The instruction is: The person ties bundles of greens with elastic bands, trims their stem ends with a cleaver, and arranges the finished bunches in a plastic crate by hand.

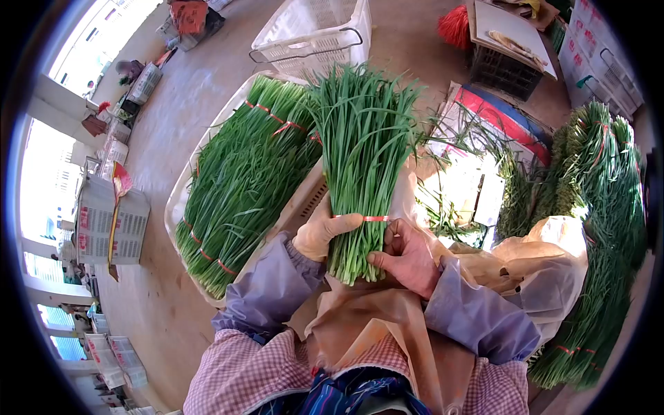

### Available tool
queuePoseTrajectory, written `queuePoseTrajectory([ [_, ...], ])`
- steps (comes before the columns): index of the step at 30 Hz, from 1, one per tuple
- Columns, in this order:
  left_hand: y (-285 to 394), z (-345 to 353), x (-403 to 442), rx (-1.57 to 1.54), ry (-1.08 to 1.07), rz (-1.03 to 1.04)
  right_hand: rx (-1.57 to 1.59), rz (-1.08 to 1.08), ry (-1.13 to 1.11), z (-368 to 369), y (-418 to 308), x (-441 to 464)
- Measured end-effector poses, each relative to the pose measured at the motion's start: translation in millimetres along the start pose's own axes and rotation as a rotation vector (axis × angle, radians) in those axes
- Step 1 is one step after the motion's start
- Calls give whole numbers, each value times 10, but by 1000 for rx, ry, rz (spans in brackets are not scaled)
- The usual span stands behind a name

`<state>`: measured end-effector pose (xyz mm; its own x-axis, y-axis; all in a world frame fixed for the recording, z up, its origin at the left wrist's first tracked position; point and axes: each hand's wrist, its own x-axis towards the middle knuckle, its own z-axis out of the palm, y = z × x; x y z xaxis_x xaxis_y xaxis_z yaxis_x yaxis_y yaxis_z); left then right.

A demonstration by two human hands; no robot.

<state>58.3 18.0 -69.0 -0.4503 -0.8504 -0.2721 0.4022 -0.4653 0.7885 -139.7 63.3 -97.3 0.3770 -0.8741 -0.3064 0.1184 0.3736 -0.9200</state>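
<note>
My left hand (319,232), in a pale glove, is wrapped round the left side of a bunch of green leafy stalks (363,159) near its cut ends. A red band (375,218) circles the bunch just above those ends. On the right side, my right hand (408,259) is bare, with its thumb and curled fingers against the lower stalks. The leaves point away from me. To the left, a white crate (181,187) holds several banded bunches (249,166) of the same kind, lying flat.
A white basket (311,38) with a metal handle stands beyond the crate. More bunches (602,200) are piled at the right. Loose leaves lie on bright sheets (477,124) beside a black crate (505,72). Stacked white crates (111,218) stand at the left.
</note>
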Motion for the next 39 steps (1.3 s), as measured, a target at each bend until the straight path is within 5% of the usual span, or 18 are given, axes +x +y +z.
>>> queuePoseTrajectory([
  [5,-5,-43,-21,251,-6,79,-260,18,27,142,-150,-58],
  [9,172,130,3,454,-46,120,64,-57,47,305,69,-5],
  [13,424,201,20,809,-111,187,-221,-132,18,323,286,92],
  [14,416,135,36,764,-123,160,-32,-218,8,379,289,81],
  [17,394,16,26,823,-119,149,-584,-143,-5,309,48,61],
  [21,292,-223,15,1043,-123,249,-754,-193,-297,59,-33,-4],
  [29,341,-79,-71,1304,-44,203,-606,-848,201,-193,-645,-81],
  [33,375,101,-100,1383,-8,120,-23,-540,361,-594,-816,161],
  [35,369,109,-98,1360,7,73,27,-573,352,-798,-915,286],
  [39,359,139,-85,1299,31,10,-393,-451,167,-914,-1087,543],
])
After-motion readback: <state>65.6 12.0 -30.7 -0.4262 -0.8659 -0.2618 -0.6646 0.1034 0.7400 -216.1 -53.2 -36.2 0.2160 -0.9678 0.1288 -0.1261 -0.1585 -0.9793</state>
